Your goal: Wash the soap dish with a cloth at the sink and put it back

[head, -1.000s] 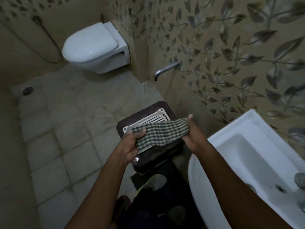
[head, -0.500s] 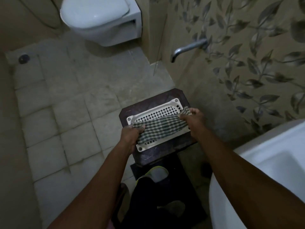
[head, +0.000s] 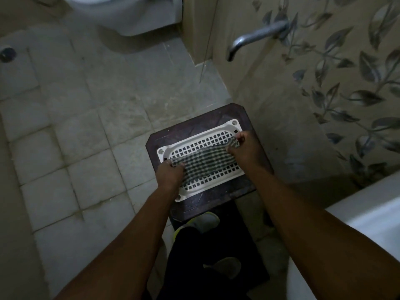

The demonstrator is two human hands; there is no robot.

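White soap dish [head: 202, 141], length angled away rightward, left hand [head: 168, 176], right hand [head: 245, 149], fingers [head: 241, 135] pinching cloth [head: 205, 161]

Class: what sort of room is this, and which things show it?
Most likely a bathroom: a white toilet, a white ceramic washbasin and a curved metal wall tap.

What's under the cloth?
The white perforated dish, lying on the stool. The cloth, gripped by left hand and right hand, hides the dish's middle strip.
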